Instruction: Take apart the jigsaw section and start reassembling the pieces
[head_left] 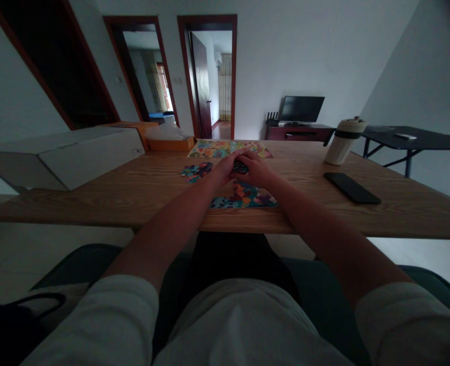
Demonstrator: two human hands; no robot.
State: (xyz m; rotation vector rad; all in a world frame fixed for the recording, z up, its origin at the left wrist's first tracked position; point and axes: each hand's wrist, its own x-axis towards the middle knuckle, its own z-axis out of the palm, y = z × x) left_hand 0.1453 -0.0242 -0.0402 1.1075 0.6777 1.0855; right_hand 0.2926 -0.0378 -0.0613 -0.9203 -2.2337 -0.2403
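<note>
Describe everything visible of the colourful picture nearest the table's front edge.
The colourful picture lies flat on the wooden table, nearer the front edge than the left hand and right hand. Blues and teals surround orange and red plant-like shapes. It looks like thin card. The right forearm seems to hide part; contact is unclear.

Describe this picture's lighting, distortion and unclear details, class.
Head view: dim overall, brighter through the doorways; head view: wide-angle distortion, white box stretched toward the left edge; head view: upper-right corner darkened; head view: shadow obscures the dark item between left hand and right hand.
</note>
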